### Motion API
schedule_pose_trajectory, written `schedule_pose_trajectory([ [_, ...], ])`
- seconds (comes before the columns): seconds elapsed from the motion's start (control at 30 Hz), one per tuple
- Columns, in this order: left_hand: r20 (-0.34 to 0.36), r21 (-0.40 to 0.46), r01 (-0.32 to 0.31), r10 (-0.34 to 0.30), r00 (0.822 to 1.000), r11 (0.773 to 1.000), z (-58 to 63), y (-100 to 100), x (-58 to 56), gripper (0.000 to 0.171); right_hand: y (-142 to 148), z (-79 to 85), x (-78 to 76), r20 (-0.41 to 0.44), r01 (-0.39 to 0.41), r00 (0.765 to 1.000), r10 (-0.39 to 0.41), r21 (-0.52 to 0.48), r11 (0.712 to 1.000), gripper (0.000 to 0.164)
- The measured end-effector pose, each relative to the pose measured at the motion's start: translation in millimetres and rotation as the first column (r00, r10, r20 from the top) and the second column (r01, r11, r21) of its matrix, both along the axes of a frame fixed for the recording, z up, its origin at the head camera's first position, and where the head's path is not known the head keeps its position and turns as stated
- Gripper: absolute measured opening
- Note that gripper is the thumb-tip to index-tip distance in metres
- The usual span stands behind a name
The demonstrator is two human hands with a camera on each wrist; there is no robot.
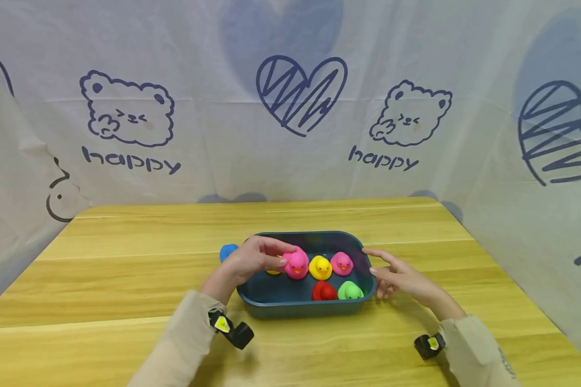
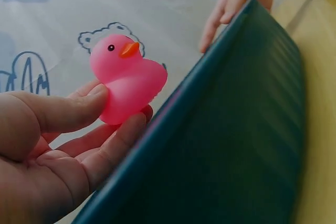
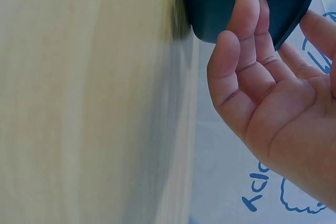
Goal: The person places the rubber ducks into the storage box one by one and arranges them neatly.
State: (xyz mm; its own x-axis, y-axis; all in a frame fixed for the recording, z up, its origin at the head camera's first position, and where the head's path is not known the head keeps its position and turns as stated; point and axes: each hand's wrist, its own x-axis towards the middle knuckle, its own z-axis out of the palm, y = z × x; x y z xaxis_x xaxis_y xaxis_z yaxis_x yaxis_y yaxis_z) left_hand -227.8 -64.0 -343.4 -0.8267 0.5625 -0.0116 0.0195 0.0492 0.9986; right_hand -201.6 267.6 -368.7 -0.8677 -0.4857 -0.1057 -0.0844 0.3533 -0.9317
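Observation:
My left hand (image 1: 246, 262) reaches over the left side of a dark teal bin (image 1: 305, 310) and pinches a pink rubber duck (image 1: 297, 265) between thumb and fingers. In the left wrist view this duck (image 2: 128, 82) is above the bin's rim, with its orange beak showing. My right hand (image 1: 406, 280) rests its fingertips against the bin's right end, the fingers loosely bent. Inside the bin are a yellow duck (image 1: 320, 268), another pink duck (image 1: 342, 264), a red duck (image 1: 324, 291) and a green duck (image 1: 351, 291). Another yellow duck (image 1: 273, 272) is mostly hidden behind my left hand.
A blue object (image 1: 228, 251) shows beside the bin's left end, partly covered by my left hand. The bin stands on a wooden table (image 1: 126, 269). Behind it hangs a pale cloth (image 1: 213, 123) with bear and heart drawings.

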Motion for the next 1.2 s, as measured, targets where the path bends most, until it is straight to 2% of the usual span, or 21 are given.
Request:
schedule_pose_trajectory([
  [0.23,0.049,-0.003,0.030,-0.030,0.998,1.000,-7.8,8.1,4.0,0.035,-1.6,1.6,1.3,-0.007,-0.006,1.000,0.006,0.001,1.000,0.055],
  [0.37,0.063,-0.029,0.021,-0.019,0.998,0.999,-11.9,10.9,6.6,0.035,-2.3,2.6,1.9,-0.001,-0.007,1.000,0.007,-0.004,1.000,0.055],
  [0.53,0.044,-0.096,0.012,-0.008,0.999,0.995,-14.8,12.4,7.4,0.033,-2.7,3.0,2.3,0.003,-0.011,1.000,0.012,-0.019,1.000,0.056],
  [0.8,0.035,-0.189,0.045,-0.039,0.999,0.981,-13.3,13.5,8.0,0.031,-2.5,2.8,1.8,-0.001,-0.011,1.000,0.011,-0.012,1.000,0.056],
  [1.03,0.030,-0.225,0.047,-0.041,0.999,0.973,-11.4,14.0,9.9,0.029,-3.3,4.3,2.7,-0.001,-0.004,1.000,0.004,-0.004,1.000,0.055],
  [1.13,-0.003,-0.268,0.055,-0.058,0.998,0.962,-11.7,14.3,10.1,0.026,-3.6,4.8,3.1,0.002,-0.003,1.000,0.003,-0.007,1.000,0.056],
  [1.2,-0.031,-0.317,0.055,-0.068,0.997,0.947,-12.5,15.2,9.7,0.024,-3.3,4.4,3.2,0.008,-0.001,1.000,0.001,-0.013,1.000,0.056],
])
